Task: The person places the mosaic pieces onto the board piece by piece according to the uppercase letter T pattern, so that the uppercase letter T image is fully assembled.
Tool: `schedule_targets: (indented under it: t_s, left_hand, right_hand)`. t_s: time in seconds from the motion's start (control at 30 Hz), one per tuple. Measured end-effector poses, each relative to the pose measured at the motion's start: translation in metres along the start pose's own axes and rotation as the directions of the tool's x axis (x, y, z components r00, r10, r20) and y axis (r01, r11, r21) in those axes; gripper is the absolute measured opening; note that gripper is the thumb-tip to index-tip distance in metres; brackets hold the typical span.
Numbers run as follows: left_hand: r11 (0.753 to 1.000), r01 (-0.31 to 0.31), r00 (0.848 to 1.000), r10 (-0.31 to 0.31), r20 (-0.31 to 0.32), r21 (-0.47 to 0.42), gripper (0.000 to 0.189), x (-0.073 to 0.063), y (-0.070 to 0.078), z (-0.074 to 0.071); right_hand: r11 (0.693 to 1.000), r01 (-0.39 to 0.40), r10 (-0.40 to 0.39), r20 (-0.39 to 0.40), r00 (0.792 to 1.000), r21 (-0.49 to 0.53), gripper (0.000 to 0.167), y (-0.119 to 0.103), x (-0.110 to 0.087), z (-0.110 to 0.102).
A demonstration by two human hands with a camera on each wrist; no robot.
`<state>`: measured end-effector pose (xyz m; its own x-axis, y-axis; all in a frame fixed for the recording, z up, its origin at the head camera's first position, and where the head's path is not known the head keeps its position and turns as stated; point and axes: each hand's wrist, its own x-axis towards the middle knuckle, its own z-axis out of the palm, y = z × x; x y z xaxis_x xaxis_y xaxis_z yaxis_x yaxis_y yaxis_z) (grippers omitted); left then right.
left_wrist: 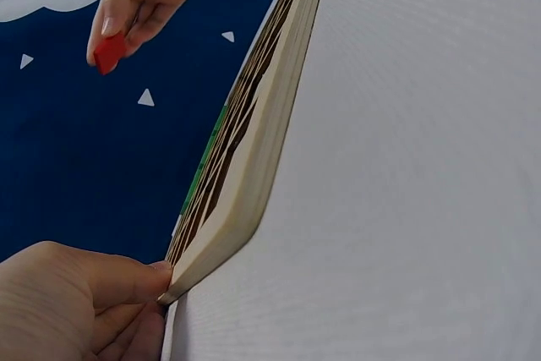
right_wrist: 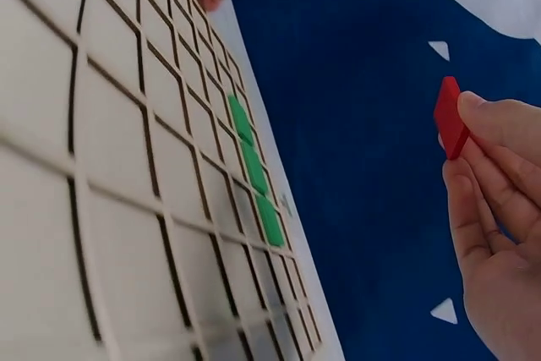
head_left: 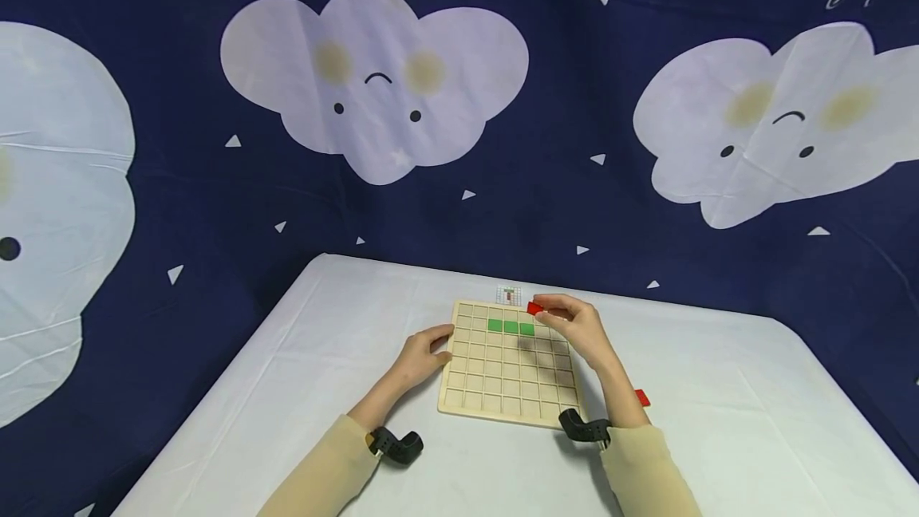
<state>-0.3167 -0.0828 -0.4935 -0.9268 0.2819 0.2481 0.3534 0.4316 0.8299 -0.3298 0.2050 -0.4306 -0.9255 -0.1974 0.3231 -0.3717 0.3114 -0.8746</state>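
Observation:
My right hand (head_left: pixel 577 325) pinches a small red square tile (right_wrist: pixel 451 117) between thumb and fingers, raised above the far right part of a wooden grid board (head_left: pixel 474 403). Three green tiles (head_left: pixel 510 327) sit side by side in one row near the board's far edge. At the board's left edge, my left hand (head_left: pixel 420 353) holds the rim with thumb and fingertips. The left wrist view shows the left hand's fingers (left_wrist: pixel 127 281) right at the board's corner, partly hidden behind it.
Behind the board's far edge lies a small printed grid card (head_left: pixel 509 295). Another red piece (head_left: pixel 642 397) rests on the white table (head_left: pixel 725 437), partly covered by the right forearm. A dark blue cloth with clouds (head_left: pixel 373 78) hangs behind the table.

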Motion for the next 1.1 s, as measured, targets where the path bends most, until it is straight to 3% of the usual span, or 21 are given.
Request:
schedule_targets:
  t_s: [0.3, 0.57, 0.73, 0.93, 1.1]
  left_hand:
    - [1.000, -0.003, 1.000, 0.003, 0.003, 0.001, 0.049, 0.001, 0.002, 0.001]
    - [1.000, -0.004, 1.000, 0.004, 0.006, 0.006, 0.049, 0.002, 0.002, 0.002]
    - [1.000, -0.001, 1.000, 0.001, 0.002, 0.006, 0.049, 0.002, 0.001, 0.002]
    - [1.000, 0.006, 1.000, -0.006, -0.002, 0.012, 0.049, 0.001, 0.000, 0.001]
    - [1.000, 0.007, 1.000, -0.007, -0.007, 0.012, 0.049, 0.000, 0.000, 0.000]
  right_hand:
    - [0.999, 0.033, -0.033, 0.052, 0.998, -0.004, 0.036, 0.006, 0.001, 0.020]
    - [0.999, 0.051, -0.050, 0.064, 0.997, -0.009, 0.034, 0.024, 0.001, 0.033]
    - [1.000, 0.002, -0.001, 0.046, 0.999, -0.016, 0.033, 0.037, -0.001, 0.038]
    - [0.997, -0.011, 0.013, 0.032, 0.999, -0.074, 0.029, 0.048, -0.004, 0.045]
    - [0.975, 0.087, -0.082, 0.035, 0.996, -0.204, 0.027, 0.050, -0.005, 0.047]
